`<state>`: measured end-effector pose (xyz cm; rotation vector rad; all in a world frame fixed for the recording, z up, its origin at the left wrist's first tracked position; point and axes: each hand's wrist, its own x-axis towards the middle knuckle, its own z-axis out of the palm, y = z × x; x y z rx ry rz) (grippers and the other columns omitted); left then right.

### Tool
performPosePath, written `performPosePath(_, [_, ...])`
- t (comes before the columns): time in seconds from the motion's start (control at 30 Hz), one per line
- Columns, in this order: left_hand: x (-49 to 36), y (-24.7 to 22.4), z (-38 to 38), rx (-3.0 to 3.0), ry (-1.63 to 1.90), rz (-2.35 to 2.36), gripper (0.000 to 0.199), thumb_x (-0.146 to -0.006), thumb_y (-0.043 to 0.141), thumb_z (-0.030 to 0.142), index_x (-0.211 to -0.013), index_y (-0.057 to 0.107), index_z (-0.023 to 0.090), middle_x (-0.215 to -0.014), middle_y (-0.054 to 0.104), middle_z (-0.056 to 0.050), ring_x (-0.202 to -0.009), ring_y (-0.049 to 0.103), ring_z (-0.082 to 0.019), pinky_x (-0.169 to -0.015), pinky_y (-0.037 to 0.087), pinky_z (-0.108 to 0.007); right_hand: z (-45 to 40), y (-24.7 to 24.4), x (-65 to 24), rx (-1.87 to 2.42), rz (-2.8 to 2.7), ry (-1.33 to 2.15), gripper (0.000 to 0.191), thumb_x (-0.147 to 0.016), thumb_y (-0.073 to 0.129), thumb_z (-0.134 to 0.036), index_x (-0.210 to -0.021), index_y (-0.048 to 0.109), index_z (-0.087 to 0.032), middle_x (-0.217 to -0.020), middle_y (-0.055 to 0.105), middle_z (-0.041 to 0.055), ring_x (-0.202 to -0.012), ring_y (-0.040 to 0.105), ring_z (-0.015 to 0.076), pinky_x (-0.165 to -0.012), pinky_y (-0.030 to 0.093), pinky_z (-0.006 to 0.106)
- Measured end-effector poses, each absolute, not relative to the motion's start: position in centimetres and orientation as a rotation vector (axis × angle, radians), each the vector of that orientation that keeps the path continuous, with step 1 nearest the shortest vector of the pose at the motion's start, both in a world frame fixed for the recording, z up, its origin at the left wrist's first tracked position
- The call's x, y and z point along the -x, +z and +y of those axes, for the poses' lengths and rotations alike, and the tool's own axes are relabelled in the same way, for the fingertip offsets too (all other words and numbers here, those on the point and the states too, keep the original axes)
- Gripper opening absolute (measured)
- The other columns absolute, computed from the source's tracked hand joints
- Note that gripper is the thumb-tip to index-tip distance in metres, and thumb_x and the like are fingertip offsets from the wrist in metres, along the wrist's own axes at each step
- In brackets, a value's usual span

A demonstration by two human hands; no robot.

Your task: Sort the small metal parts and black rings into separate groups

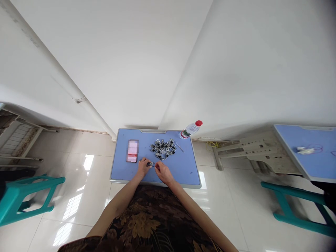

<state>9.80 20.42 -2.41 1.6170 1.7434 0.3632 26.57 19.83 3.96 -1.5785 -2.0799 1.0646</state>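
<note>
Near the front edge of the blue desk point(181, 171), my left hand point(143, 166) pinches a small black-and-silver metal piece point(150, 164). My right hand point(162, 171) is closed at the other side of the same piece, fingertips together; exactly what they grip is too small to make out. Just beyond my hands lies a pile of similar small silver pieces with black round parts point(162, 148). A phone point(132, 151) with a lit screen rests to the left of the pile. A thin clear stick-like item point(180, 147) lies at the pile's right.
A clear bottle with a red cap point(191, 129) stands at the desk's back right corner. Behind the desk is a white wall point(131, 70). Another blue desk point(315, 150) with a white item on it is at the right. Green stools point(31, 189) stand at both sides.
</note>
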Motion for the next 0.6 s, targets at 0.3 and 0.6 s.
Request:
performPosePath(0.3, [-9.87, -2.36, 20.35, -1.613, 0.375, 1.746, 0.022, -0.076, 0.073, 0.009, -0.094, 0.073, 0.021, -0.102, 0.065, -0.003, -0.087, 0.059, -0.017, -0.088, 0.038, -0.031, 19.69, 3.4, -26.8, 1.574, -2.057, 1.025, 0.008, -0.087, 0.049, -0.018, -0.088, 0.054, -0.023, -0.078, 0.066, 0.002, -0.071, 0.062, 0.0183, -0.069, 0.046, 0.028])
performPosePath(0.6, [-9.81, -2.32, 20.38, -1.614, 0.354, 1.737, 0.02, -0.079, 0.07, 0.01, -0.095, 0.073, 0.021, -0.105, 0.067, -0.004, -0.09, 0.059, -0.017, -0.088, 0.039, -0.032, 19.86, 4.34, -26.07, 1.665, -2.263, 0.973, 0.01, -0.095, 0.048, -0.018, -0.098, 0.057, -0.021, -0.087, 0.072, 0.0053, -0.078, 0.066, 0.0197, -0.073, 0.042, 0.027])
